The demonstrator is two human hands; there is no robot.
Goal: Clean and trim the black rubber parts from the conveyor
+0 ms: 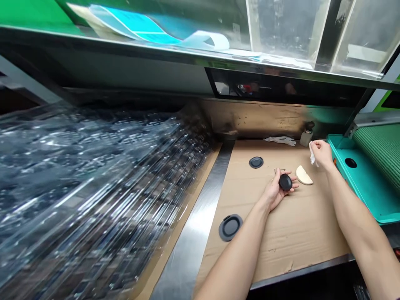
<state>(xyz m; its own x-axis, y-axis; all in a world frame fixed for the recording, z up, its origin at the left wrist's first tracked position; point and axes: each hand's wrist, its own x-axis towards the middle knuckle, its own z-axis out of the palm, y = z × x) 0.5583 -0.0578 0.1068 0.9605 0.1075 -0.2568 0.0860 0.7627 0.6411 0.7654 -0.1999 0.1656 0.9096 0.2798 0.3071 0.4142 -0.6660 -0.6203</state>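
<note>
My left hand (275, 191) holds a small round black plastic part (285, 182) above the cardboard, its thumb and fingers around the part. Over to the right, my right hand (321, 153) pinches a white cloth or tissue (312, 155) that hangs down from the fingertips. A pale half-round pad (303, 175) lies on the cardboard between the hands. Farther back rests a dark oval part (256, 162), and near my left forearm sits a larger dark round part (230, 227) with a ring-shaped recess.
Cardboard (300, 225) covers the worktop. Stacked clear plastic trays (103, 200) fill the left side. At the back are a white glove (280, 141) and a small bottle (306, 135). A teal bin (359, 183) holding a black part stands beside a green conveyor belt (383, 146) at right.
</note>
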